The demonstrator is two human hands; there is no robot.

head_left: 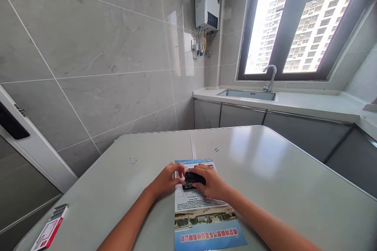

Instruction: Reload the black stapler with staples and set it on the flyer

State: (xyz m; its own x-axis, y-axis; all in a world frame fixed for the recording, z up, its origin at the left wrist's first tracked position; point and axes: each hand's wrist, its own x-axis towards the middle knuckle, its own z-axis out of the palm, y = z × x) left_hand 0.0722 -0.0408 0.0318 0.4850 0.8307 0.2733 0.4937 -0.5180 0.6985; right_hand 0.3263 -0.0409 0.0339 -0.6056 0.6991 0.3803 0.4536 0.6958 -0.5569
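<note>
A black stapler (pixel 194 179) lies crosswise over a printed leaflet (pixel 206 219) with blue ends and a photo band. My right hand (pixel 210 180) is closed around the stapler's right part, thumb on the near side and fingers over the top. At its left end, my left hand (pixel 171 178) curls its fingers, with thumb and index fingertip at the stapler's metal front. Whether a small staple sits between those fingertips is too small to tell. Both hands partly cover the stapler and the upper leaflet.
Loose staples (pixel 133 160) are scattered on the white table (pixel 141 219) at left, and short staple strips (pixel 216 150) lie behind the leaflet. A red-and-white packet (pixel 50 229) with grey strips is at the near left edge. Beyond stand a counter and a sink (pixel 247 94).
</note>
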